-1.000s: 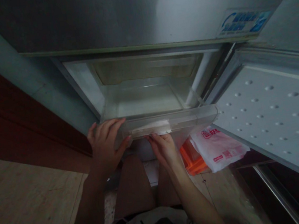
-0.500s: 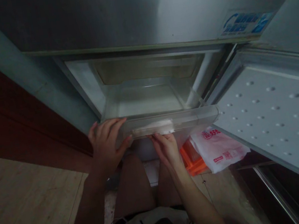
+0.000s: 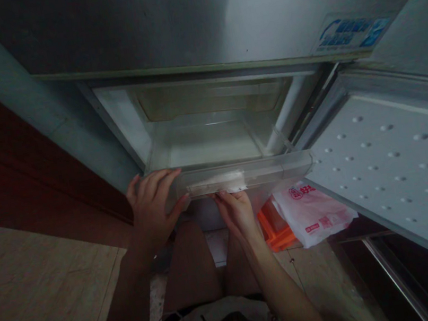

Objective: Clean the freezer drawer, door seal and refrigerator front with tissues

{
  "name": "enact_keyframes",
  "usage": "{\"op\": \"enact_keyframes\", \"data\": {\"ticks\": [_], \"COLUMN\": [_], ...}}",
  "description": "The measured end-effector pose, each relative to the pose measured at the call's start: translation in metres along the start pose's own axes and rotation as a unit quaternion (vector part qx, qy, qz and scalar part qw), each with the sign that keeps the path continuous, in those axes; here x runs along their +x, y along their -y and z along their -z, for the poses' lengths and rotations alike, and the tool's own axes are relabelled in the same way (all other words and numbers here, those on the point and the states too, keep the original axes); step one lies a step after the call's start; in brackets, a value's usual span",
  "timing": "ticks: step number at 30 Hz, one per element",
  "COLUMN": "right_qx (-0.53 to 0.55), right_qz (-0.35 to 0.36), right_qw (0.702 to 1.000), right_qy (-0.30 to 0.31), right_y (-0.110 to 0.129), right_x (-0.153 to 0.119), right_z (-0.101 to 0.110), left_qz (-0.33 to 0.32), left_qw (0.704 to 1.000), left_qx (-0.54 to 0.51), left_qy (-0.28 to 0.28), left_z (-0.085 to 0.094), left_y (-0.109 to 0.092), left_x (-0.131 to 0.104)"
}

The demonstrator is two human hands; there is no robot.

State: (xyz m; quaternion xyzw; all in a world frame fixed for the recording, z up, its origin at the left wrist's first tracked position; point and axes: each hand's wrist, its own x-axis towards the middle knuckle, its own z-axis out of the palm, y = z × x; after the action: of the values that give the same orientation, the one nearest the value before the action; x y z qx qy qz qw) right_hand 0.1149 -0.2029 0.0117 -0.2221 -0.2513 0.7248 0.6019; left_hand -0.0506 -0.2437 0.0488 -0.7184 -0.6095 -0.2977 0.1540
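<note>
A clear plastic freezer drawer (image 3: 271, 169) is pulled partway out of the lower compartment. At its left front corner my left hand (image 3: 151, 204) holds the drawer, with fingers along the top edge and the thumb in front. My right hand (image 3: 238, 211) is at the middle of the drawer front, palm up, with the fingertips pinched at its lower edge. Between them and the plastic lies a thin white cloth or tissue (image 3: 233, 180), pressed flat along the front. The fingers behind that lower edge are partly hidden.
The freezer door (image 3: 399, 165) stands swung out at the right. Below it, a white plastic bag with red print (image 3: 314, 215) lies against an orange plastic container (image 3: 274, 229) on the floor. A dark red wooden panel (image 3: 30, 172) borders the left side.
My right hand and the white cloth or tissue have slid very slightly left along the drawer front. My left hand and the drawer have stayed in place.
</note>
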Motion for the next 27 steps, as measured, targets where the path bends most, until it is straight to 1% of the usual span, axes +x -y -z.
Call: {"op": "enact_keyframes", "data": {"ticks": [5,11,17,24,27], "right_qx": [0.002,0.004,0.032,0.021,0.029], "right_qz": [-0.014,-0.006,-0.004,-0.018,-0.015], "right_qw": [1.0,1.0,0.999,0.999,0.999], "right_qy": [0.016,-0.007,0.003,-0.016,-0.007], "right_y": [-0.003,-0.005,-0.008,-0.012,-0.012], "right_x": [-0.001,-0.002,-0.001,-0.001,0.0], "right_z": [-0.007,-0.001,-0.005,0.0,-0.002], "left_qz": [0.006,0.011,0.006,0.004,0.003], "left_qw": [1.0,1.0,1.0,1.0,1.0], "left_qx": [-0.005,-0.004,-0.005,-0.001,-0.002], "left_qy": [0.001,0.01,0.005,0.006,0.001], "left_z": [0.0,0.001,0.001,0.0,0.0], "left_y": [-0.001,-0.001,-0.001,0.0,0.0], "left_x": [0.0,0.0,0.0,0.0,0.0]}}
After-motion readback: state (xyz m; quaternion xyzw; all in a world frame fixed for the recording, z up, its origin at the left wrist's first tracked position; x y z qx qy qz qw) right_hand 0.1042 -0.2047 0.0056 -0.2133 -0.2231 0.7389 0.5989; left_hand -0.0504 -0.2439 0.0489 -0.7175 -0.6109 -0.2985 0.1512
